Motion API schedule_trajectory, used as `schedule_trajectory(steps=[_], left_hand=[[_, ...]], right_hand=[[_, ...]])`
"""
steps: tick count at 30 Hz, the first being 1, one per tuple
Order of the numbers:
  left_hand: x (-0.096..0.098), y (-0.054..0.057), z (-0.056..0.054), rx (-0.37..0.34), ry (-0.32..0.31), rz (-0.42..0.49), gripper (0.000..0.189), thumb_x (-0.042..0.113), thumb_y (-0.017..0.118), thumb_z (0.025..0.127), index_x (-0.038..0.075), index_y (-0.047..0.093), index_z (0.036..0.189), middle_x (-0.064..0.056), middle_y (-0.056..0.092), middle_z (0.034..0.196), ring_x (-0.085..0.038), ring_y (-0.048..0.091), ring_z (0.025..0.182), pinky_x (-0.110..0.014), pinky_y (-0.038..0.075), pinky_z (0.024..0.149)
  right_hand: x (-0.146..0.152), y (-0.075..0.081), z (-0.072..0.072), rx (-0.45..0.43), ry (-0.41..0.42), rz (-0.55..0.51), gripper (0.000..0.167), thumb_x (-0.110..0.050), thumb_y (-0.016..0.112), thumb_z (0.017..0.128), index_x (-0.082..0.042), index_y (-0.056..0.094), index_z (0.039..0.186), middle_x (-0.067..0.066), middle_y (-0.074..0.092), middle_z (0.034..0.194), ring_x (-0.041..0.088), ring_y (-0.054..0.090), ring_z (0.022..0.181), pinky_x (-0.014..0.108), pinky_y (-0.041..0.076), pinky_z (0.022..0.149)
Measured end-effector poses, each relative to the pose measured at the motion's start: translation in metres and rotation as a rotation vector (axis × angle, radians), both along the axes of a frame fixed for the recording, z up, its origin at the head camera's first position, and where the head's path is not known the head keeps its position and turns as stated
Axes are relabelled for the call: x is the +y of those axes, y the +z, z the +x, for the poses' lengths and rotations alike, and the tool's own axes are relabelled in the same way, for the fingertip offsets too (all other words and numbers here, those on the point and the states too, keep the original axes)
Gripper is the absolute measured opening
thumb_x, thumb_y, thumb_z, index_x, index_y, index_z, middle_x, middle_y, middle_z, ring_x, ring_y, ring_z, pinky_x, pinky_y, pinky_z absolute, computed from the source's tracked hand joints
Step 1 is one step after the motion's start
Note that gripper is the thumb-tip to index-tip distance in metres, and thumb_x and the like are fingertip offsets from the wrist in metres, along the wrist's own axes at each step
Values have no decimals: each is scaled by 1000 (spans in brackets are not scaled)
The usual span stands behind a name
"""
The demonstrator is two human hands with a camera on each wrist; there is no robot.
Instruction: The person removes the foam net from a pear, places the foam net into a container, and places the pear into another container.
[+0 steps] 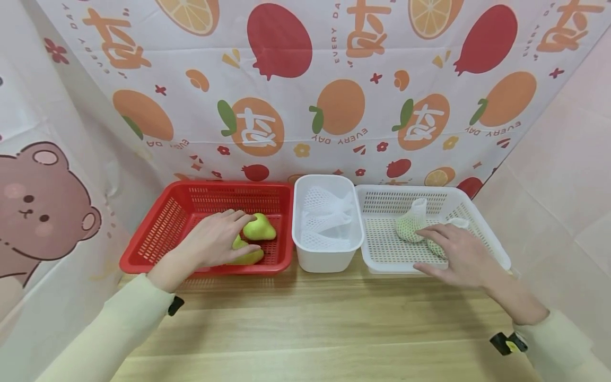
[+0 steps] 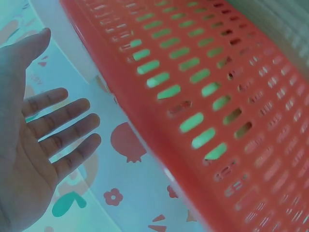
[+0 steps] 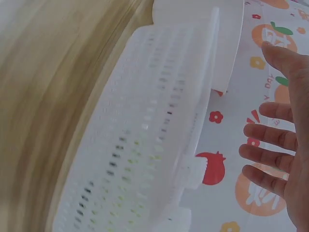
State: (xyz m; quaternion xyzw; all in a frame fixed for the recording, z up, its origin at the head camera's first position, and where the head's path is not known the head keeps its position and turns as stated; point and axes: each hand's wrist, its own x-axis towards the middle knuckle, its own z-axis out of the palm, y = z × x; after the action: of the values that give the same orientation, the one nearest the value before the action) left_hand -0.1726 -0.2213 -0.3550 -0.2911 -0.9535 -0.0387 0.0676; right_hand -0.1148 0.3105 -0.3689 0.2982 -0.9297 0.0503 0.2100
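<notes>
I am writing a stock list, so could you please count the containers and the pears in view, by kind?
Red basket: 1
White basket: 1
White bin: 1
Bare pears: at least 2
Netted pears: at least 2
Total: at least 7, since the left hand and right hand partly hide the pears.

**Side by side along the bench (image 1: 305, 329)**

The tub (image 1: 325, 261) stands between the left basket (image 1: 234, 199) and the right basket (image 1: 382, 241), close beside both, with a cloth (image 1: 334, 48) hanging behind all three. Pears (image 1: 259, 228) lie in the left basket, toward its right side. Nets (image 1: 325, 220) lie in the tub. Netted fruits (image 1: 409, 228) sit in the right basket. The left hand (image 1: 215, 239) is over the pears, the right hand (image 1: 460, 257) by the netted fruits; whether either touches is hard to tell.
</notes>
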Motion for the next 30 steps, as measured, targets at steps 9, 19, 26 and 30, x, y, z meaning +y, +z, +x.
schedule_trajectory(steps=[9, 19, 26, 30], left_hand=[[2, -8, 18, 44, -10, 110, 68, 51, 80, 88, 7, 64, 138, -15, 72, 127, -34, 69, 115, -54, 62, 96], [5, -18, 38, 104, -3, 182, 71, 54, 82, 86, 9, 65, 138, -14, 73, 130, -33, 70, 117, -52, 63, 96], [6, -29, 49, 188, -16, 238, 70, 49, 85, 83, 7, 65, 134, -12, 74, 123, -32, 70, 110, -50, 63, 91], [7, -33, 54, 243, -18, 260, 71, 50, 86, 81, 5, 66, 132, -11, 74, 120, -30, 70, 107, -48, 63, 88]], right_hand=[[6, 13, -13, -95, -84, 81, 70, -54, 87, 77, -10, 72, 130, 14, 76, 124, 38, 72, 114, 59, 61, 93], [16, 21, -41, -237, -189, 162, 71, -59, 78, 85, -10, 69, 135, 21, 70, 136, 45, 65, 126, 68, 56, 100], [27, 22, -60, -294, -238, 196, 75, -61, 76, 87, -7, 67, 138, 24, 68, 138, 48, 63, 128, 71, 53, 101], [32, 22, -71, -317, -247, 200, 76, -62, 74, 88, -6, 66, 139, 25, 67, 139, 50, 61, 129, 71, 53, 101]])
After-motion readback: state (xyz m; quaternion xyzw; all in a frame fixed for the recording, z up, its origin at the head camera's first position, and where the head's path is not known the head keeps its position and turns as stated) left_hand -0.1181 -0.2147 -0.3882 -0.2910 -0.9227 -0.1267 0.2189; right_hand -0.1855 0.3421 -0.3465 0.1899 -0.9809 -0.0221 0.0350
